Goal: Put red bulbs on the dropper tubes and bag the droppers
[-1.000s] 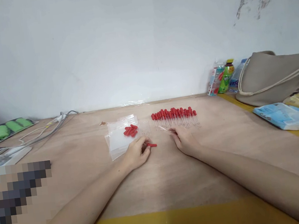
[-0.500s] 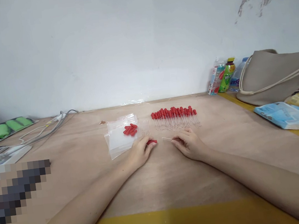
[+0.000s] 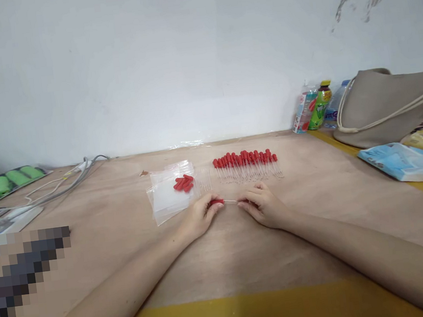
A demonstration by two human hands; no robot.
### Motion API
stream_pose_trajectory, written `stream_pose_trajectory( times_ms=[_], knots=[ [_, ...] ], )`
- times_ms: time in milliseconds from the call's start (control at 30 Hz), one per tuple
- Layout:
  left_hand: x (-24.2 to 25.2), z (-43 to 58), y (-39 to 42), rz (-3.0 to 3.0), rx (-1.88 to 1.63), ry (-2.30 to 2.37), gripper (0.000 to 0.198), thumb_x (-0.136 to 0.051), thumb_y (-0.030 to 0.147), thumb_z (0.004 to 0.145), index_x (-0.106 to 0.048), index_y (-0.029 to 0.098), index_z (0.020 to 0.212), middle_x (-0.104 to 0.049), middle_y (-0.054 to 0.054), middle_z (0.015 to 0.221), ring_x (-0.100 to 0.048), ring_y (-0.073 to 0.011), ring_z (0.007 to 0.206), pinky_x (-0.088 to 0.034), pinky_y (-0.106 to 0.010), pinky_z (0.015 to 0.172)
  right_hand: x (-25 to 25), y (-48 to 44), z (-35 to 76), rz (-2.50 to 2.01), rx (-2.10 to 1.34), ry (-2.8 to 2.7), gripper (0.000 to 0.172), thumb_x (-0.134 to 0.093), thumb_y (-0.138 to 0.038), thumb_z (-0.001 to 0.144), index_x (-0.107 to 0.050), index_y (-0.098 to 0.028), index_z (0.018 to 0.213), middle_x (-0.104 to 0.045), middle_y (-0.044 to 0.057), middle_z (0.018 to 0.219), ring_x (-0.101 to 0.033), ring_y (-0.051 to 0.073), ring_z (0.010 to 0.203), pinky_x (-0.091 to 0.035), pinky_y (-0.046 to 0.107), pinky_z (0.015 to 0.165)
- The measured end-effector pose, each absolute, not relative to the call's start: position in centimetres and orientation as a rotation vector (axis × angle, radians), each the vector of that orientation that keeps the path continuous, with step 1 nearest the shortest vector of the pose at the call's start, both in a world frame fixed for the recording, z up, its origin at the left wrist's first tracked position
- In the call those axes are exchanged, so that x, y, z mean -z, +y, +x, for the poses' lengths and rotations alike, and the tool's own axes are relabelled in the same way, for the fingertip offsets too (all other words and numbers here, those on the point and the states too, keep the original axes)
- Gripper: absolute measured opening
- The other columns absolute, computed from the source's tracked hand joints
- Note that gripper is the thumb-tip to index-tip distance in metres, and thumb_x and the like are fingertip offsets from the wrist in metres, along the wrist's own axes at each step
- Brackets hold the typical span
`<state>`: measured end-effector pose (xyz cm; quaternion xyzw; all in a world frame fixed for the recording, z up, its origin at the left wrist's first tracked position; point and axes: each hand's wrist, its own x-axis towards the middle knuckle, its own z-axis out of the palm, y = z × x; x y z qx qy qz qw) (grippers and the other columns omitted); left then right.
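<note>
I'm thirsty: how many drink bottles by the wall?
3, far right: clear red-labelled plastic bottle, green yellow-capped bottle, clear blue-capped bottle beside the beige bag, which may hide more.

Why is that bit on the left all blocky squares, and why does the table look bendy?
In the head view, a mosaic patch covers that spot; the wide lens bows the table; light is soft, even; the clear tube from the red cap in the left hand to the right hand barely shows.
</note>
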<state>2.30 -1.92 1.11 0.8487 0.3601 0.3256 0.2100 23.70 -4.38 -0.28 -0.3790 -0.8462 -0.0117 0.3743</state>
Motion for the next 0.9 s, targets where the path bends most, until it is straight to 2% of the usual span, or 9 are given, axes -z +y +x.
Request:
stream_pose_trajectory(
  times_ms=[167,333,567,900],
  knots=[
    [-1.1,2.2,-2.2,2.394,-0.852,0.946,0.014,-0.047,0.026,0.086,-0.058,0.018,0.090,-0.063,0.001,0.080,-0.057,-0.0113,0.072,-0.043,-0.022,0.066,0.4,-3.8,24.1,-0.928,0.005,-2.216,0.017,-0.044,-0.024,0.087,-0.060,-0.019,0.085,-0.064,0.002,0.076,-0.054,0.012,0.068,-0.029,0.030,0.071],
    [-0.8,2.3,-2.2,2.461,-0.811,0.921,0.018,-0.047,0.029,0.086,-0.060,0.018,0.089,-0.064,-0.001,0.080,-0.057,-0.0121,0.072,-0.043,-0.023,0.067,0.1,-4.0,24.0,-0.975,0.138,-2.257,0.019,-0.044,-0.022,0.086,-0.062,-0.018,0.082,-0.062,0.003,0.072,-0.053,0.012,0.066,-0.027,0.030,0.069],
    [-0.5,2.2,-2.1,2.556,-0.862,0.916,0.020,-0.046,0.032,0.086,-0.059,0.017,0.088,-0.062,-0.002,0.076,-0.055,-0.0125,0.067,-0.043,-0.024,0.062,-0.2,-4.7,23.0,-0.941,0.315,-2.281,0.024,-0.037,-0.020,0.087,-0.059,-0.016,0.078,-0.058,0.004,0.065,-0.047,0.013,0.061,-0.026,0.030,0.064],
    [-0.4,2.2,-2.2,2.658,-0.875,0.851,0.019,-0.045,0.030,0.086,-0.058,0.017,0.087,-0.062,-0.003,0.075,-0.055,-0.0132,0.068,-0.042,-0.025,0.063,0.0,-4.3,22.5,-0.904,0.289,-2.310,0.028,-0.034,-0.019,0.088,-0.056,-0.015,0.071,-0.056,0.003,0.061,-0.045,0.012,0.058,-0.026,0.028,0.062]
  ],
)
